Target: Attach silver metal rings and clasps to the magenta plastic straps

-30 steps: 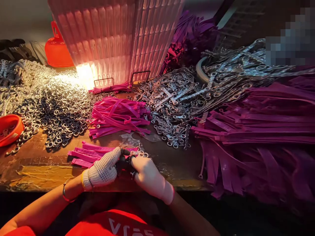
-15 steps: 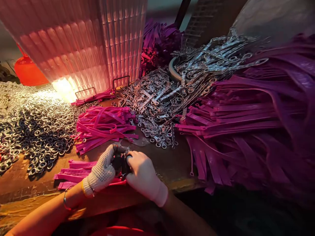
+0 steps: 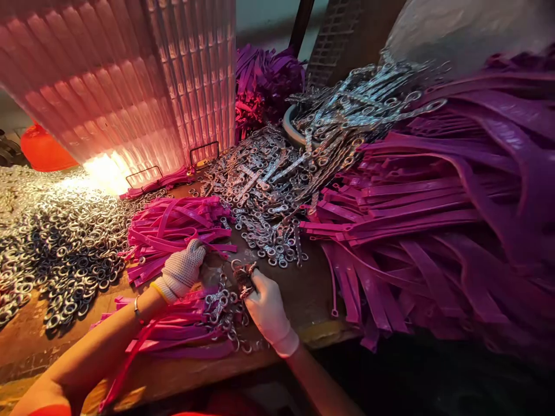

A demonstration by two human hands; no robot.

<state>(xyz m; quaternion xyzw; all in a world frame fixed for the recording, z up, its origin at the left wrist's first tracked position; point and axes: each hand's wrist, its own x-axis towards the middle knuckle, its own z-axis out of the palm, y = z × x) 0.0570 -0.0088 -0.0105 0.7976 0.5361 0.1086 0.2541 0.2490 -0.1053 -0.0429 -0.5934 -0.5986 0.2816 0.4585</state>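
Note:
My left hand (image 3: 184,268), in a dotted knit glove, is at the near edge of a pile of pink straps (image 3: 169,222). Its fingers are curled in, and whatever lies between them is hidden. My right hand (image 3: 269,309), in a pale glove, has dark-covered fingertips closed together on a metal ring (image 3: 236,264), of which a curved part sticks out. Between and below my hands lies a bundle of pink straps (image 3: 182,341) with metal rings and chain pieces (image 3: 221,303) at its right end. One long pink strap (image 3: 125,370) hangs over the table's front edge.
Loose metal rings (image 3: 82,248) are heaped at the left. Chain pieces with ring ends (image 3: 264,167) spill from a basin (image 3: 291,124) at the back. Many purple straps (image 3: 416,202) cover the right side. A ribbed translucent panel (image 3: 130,75) stands behind, with a bright lamp glow.
My hands have parted: the left moved up to the pink pile, the right moved right. The lower strap bundle with its metal ends now shows between them. The view has shifted slightly.

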